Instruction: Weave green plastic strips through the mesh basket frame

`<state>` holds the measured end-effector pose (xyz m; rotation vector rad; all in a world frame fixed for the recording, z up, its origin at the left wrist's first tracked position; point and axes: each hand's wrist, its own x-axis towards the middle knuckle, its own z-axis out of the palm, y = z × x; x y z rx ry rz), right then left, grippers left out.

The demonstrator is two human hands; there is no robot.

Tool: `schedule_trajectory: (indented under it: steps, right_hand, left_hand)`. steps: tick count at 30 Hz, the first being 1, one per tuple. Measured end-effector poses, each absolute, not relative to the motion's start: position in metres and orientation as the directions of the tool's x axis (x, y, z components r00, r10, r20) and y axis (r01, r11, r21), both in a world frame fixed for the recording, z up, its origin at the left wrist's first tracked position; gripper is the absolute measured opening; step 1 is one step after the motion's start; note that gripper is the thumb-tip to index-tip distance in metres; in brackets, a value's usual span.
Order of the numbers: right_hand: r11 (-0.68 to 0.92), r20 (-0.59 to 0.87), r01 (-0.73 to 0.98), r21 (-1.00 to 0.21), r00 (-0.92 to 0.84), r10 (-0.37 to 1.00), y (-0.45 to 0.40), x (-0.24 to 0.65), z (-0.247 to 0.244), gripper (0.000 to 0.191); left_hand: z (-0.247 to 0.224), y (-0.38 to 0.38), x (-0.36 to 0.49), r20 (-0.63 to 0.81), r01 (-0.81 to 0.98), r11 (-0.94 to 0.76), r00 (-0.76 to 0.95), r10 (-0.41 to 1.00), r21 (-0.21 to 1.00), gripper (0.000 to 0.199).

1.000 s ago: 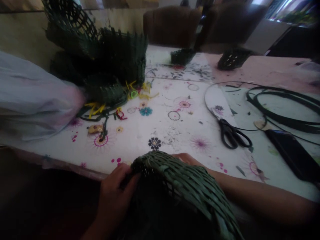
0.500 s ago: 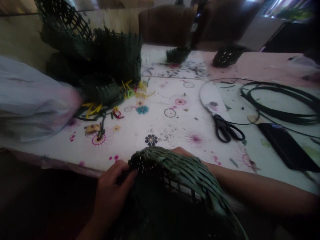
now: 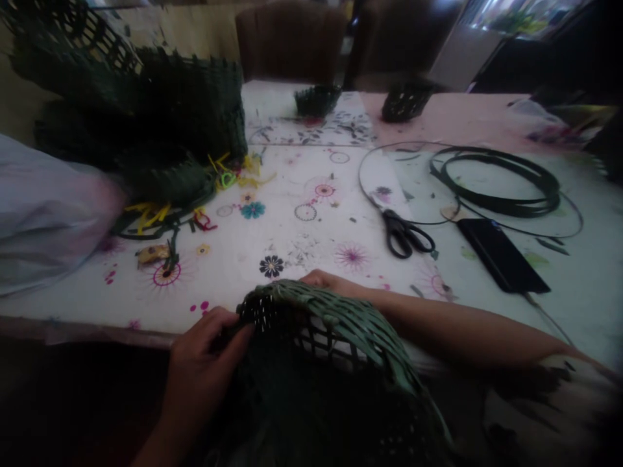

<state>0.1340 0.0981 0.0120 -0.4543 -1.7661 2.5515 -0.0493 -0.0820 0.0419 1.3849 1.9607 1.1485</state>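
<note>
A dark green woven basket (image 3: pixel 350 324) is tilted at the table's near edge, its braided rim arching up. My left hand (image 3: pixel 209 344) pinches the rim at its left end between thumb and fingers. Behind the far side of the basket is my right hand (image 3: pixel 331 283), its fingers mostly hidden by the weave, so their grip cannot be made out. The basket's inside is dark.
Black scissors (image 3: pixel 405 235), a coil of green strip (image 3: pixel 501 207) and a black phone (image 3: pixel 503 256) with a cable lie right. Stacked baskets (image 3: pixel 195 104), colored strips (image 3: pixel 148 217) and a plastic bag (image 3: pixel 48 214) stand left. Two small baskets (image 3: pixel 317 100) (image 3: pixel 406 102) sit farther back.
The view has swung to the right, so the table items appear farther left. Both hands stay at the basket, and more of the right forearm and sleeve shows.
</note>
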Motion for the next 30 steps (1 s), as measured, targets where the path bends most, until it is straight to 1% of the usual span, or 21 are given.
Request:
schedule_trajectory:
  steps: [2,4,8,11,15,17,19,22,24,27,30]
  right_hand:
    - [-0.377,-0.215,0.158,-0.913,-0.97,0.114,0.1,0.136,0.011,0.039]
    - [-0.388,-0.203,0.153,-0.909,-0.975,0.091,0.1,0.137,0.009,0.036]
    - [-0.415,-0.177,0.092,-0.905,-0.969,0.171,0.092,0.137,0.008,0.032]
    - [-0.393,-0.161,0.076,-0.916,-0.969,0.188,0.085,0.14,0.011,0.031]
    - [-0.333,-0.137,0.061,-0.941,-0.968,0.212,0.081,0.142,0.013,0.025]
    - [-0.35,-0.123,0.046,-0.936,-0.972,0.202,0.079,0.14,0.007,0.024]
    - [-0.397,-0.088,0.005,-0.918,-0.977,0.192,0.077,0.137,-0.004,0.027]
    - [-0.427,-0.024,-0.055,-0.903,-0.984,0.177,0.075,0.133,-0.02,0.031]
    - [-0.416,0.002,-0.068,-0.907,-0.988,0.157,0.074,0.131,-0.027,0.03]
    - [-0.4,0.01,-0.069,-0.914,-0.989,0.15,0.074,0.131,-0.028,0.028]
    - [-0.389,-0.014,-0.041,-0.92,-0.991,0.136,0.073,0.131,-0.02,0.027]
  left_hand:
    - [0.045,-0.08,-0.046,0.072,0.533,0.134,-0.346,0.935,0.835,0.016]
    - [0.047,-0.078,-0.043,0.068,0.549,0.132,-0.328,0.942,0.825,0.017]
    - [0.046,-0.08,-0.038,0.068,0.538,0.135,-0.341,0.938,0.832,0.018]
    - [0.042,-0.09,-0.038,-0.007,0.438,0.198,-0.4,0.917,0.877,0.018]
    - [0.039,-0.106,-0.043,-0.108,0.243,0.269,-0.521,0.847,0.932,0.029]
    - [0.041,-0.109,-0.045,-0.148,0.168,0.274,-0.528,0.836,0.947,0.025]
    - [0.048,-0.107,-0.046,-0.176,0.14,0.281,-0.501,0.847,0.95,0.02]
    - [0.062,-0.1,-0.047,-0.144,0.201,0.275,-0.498,0.855,0.94,0.015]
    - [0.07,-0.097,-0.048,-0.143,0.252,0.28,-0.453,0.88,0.926,0.013]
    - [0.075,-0.096,-0.051,-0.168,0.3,0.296,-0.387,0.907,0.907,0.01]
    - [0.073,-0.097,-0.053,-0.173,0.317,0.297,-0.366,0.915,0.901,0.009]
